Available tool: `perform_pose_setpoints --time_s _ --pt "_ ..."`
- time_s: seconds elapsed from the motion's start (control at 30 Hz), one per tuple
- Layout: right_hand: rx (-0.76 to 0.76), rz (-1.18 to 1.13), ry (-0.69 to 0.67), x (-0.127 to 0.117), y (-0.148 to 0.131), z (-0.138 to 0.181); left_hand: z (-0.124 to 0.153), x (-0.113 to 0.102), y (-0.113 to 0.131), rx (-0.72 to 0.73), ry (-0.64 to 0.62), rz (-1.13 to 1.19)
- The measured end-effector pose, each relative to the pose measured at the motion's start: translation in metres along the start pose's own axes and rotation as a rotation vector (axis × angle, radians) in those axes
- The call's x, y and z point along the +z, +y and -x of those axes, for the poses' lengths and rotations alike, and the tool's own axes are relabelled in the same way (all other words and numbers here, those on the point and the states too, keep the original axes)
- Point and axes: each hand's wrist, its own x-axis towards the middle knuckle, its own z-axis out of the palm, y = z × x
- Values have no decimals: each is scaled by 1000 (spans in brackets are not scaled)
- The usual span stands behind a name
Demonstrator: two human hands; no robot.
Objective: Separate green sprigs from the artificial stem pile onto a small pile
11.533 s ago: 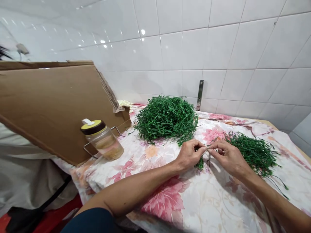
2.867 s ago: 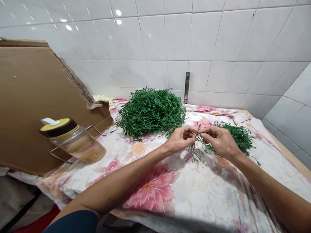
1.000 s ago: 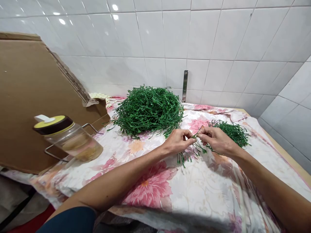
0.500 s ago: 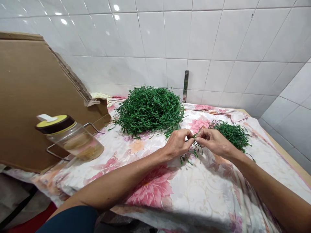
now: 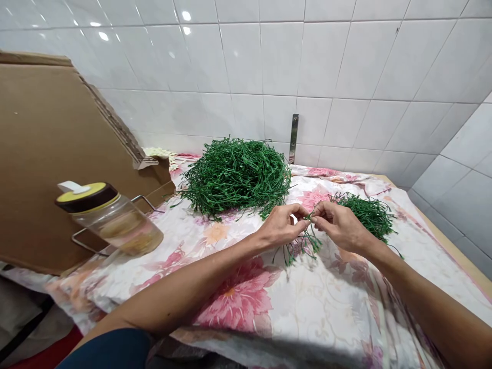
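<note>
- A white tiled wall [image 5: 307, 61] rises behind the large heap of green stems, with a narrow metal bracket [image 5: 293, 138] fixed to it just behind the heap.
- A flowered cloth [image 5: 307, 302] in pink and cream lies under the large heap of green stems [image 5: 236, 177], spreading toward the person.
- A sheet of brown cardboard [image 5: 57, 154] leans to the left of the heap.
- A clear bottle [image 5: 115, 220] stands on the cloth to the left of the heap, in front of the cardboard. It has a yellow-and-dark lid with a white spout, and holds a pale brownish liquid. A thin wire frame [image 5: 143, 201] sits around or behind it.
- A smaller heap of stems [image 5: 367, 215] lies to the right of the large heap, well apart from it.
- The left hand [image 5: 280, 228] and right hand [image 5: 340, 225] are in front of the large heap. Their fingers are closed in pinches, almost meeting, on a thin bunch of stems [image 5: 303, 243] whose ends hang toward the cloth.
</note>
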Motion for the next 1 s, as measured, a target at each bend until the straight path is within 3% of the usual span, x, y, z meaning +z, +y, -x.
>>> perform_pose_setpoints --time_s 0.23,0.5,0.7,1.0 --pt "88 -258 -95 -9 -5 -2 -4 2 -3 -137 -57 227" --pt "60 -366 -5 -8 -10 -2 -4 -5 9 -319 -122 402" --pt "85 -397 19 -9 -12 -2 -5 -2 2 -121 11 277" --pt "146 -481 -10 2 -6 -2 5 4 4 156 203 -101"
